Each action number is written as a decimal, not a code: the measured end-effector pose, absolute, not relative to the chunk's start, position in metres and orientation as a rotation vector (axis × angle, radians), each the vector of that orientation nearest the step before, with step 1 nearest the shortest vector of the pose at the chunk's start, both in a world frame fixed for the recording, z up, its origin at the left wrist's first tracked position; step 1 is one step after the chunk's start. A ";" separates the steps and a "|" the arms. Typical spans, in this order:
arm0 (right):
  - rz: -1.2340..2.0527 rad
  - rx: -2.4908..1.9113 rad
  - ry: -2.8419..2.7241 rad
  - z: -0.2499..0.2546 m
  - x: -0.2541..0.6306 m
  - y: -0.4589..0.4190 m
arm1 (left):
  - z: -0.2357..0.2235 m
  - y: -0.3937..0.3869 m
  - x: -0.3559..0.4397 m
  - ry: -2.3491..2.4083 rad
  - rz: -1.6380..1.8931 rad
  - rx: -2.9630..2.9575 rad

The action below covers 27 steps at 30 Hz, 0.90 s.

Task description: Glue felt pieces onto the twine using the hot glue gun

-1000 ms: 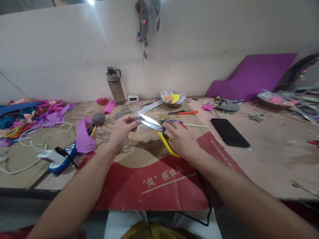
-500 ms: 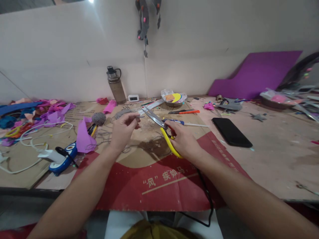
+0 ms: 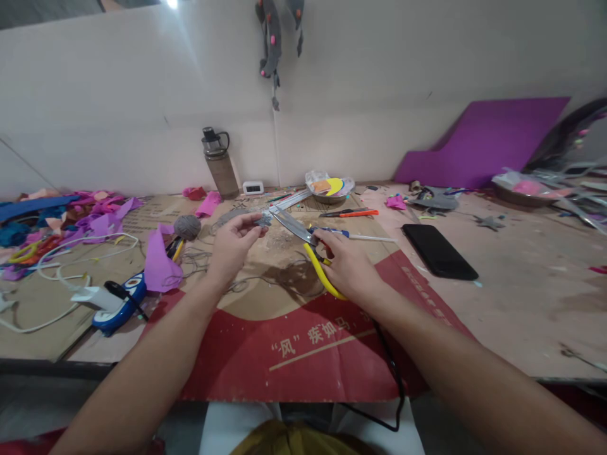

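Note:
My right hand (image 3: 348,262) is closed around the yellow handle of a pair of scissors (image 3: 294,227). Their metal blades point up and to the left. Pinched between the thumb and fingers of my left hand (image 3: 237,243) is a small grey piece (image 3: 263,218), perhaps felt; its exact shape is hard to make out. The blade tips are right beside this piece, and I cannot tell if they touch it. Beneath both hands lies a red and brown cardboard sheet (image 3: 322,373). Loose grey yarn (image 3: 265,278) trails over it, and a blue marker (image 3: 332,232) lies behind my right hand.
A phone (image 3: 440,251) lies to the right. Toward the wall stand a bottle (image 3: 220,167), a small white clock (image 3: 253,188) and a bowl (image 3: 327,198). An orange cutter (image 3: 355,213) lies before the bowl. Felt scraps (image 3: 104,218), cables and a blue power strip (image 3: 126,303) fill the left.
The grey piece in my left hand now shows more of its surface beside the scissor tips. Both hands have stayed nearly in place, and the view has shifted slightly.

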State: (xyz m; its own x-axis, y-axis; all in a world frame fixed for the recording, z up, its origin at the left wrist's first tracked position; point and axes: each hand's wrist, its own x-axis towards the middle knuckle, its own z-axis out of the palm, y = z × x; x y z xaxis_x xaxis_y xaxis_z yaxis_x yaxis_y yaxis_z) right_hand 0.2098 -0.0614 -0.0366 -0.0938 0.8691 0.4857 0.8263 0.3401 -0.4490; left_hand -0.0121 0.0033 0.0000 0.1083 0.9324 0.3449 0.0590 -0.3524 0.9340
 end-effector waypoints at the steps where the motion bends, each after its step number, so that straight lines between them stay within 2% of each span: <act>1: 0.060 -1.506 -1.924 -0.035 0.209 -0.062 | 0.000 0.003 -0.012 1.001 1.354 1.577; 27: -0.169 -1.681 -1.980 -0.026 0.204 -0.070 | -0.004 0.010 -0.012 0.897 1.444 1.392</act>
State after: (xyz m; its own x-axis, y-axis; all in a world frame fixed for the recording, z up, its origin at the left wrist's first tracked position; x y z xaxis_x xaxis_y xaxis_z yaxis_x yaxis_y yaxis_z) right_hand 0.2040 -0.0704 -0.0255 -0.0829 0.8797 0.4683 0.9463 0.2167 -0.2397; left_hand -0.0115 0.0096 -0.0044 0.0502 0.9426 0.3300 -0.1223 -0.3222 0.9388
